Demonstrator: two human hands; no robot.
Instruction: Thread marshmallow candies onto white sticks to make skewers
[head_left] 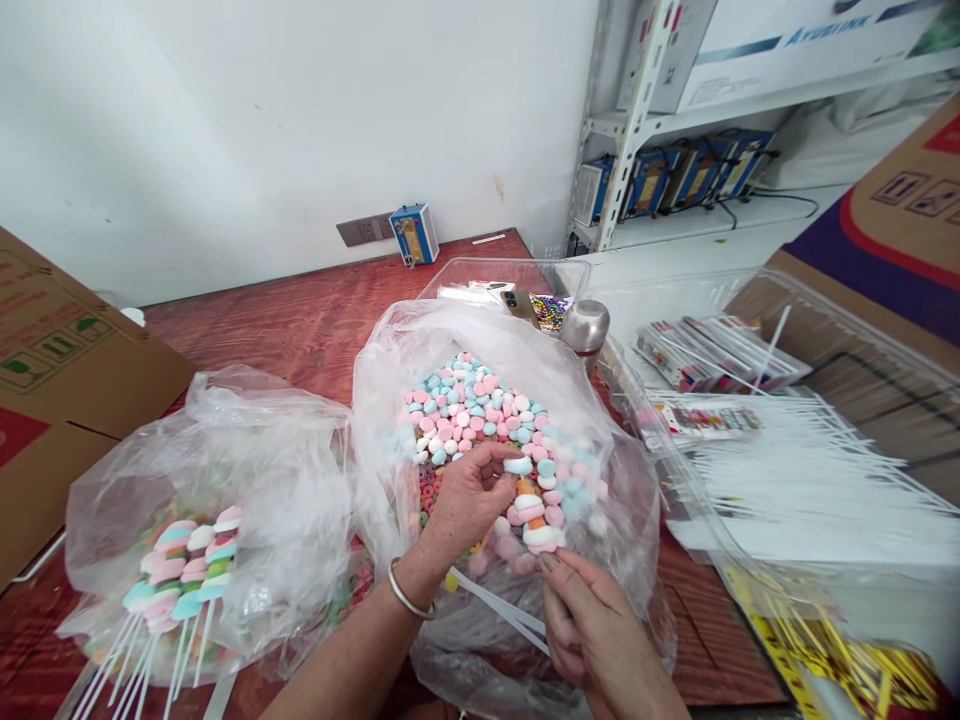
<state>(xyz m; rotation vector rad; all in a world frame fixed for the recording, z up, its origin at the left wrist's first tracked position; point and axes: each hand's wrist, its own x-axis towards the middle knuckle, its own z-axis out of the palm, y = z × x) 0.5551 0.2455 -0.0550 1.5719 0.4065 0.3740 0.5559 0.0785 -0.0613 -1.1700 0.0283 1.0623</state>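
My left hand (469, 492), with a bangle on its wrist, pinches a pale blue and white marshmallow (517, 466) at the top of a candy skewer (534, 507). Pink, white and orange sweets are stacked along that skewer. My right hand (592, 615) closes round its lower end, just under the bottom sweet. White sticks (502, 602) run beside the right hand; whether it also grips them I cannot tell. Below and behind both hands, a large clear plastic bag (386, 365) lies open, full of pink, blue and white marshmallows (469, 400) and small coloured ring sweets (430, 490).
Several loaded candy skewers (184, 570) lie on another plastic bag (277, 430) at left. A metal flask (586, 325) and a phone (519, 305) are behind the marshmallows. On the right, a clear bin holds white sticks (780, 490). Cardboard boxes (67, 390) flank the red table (300, 290).
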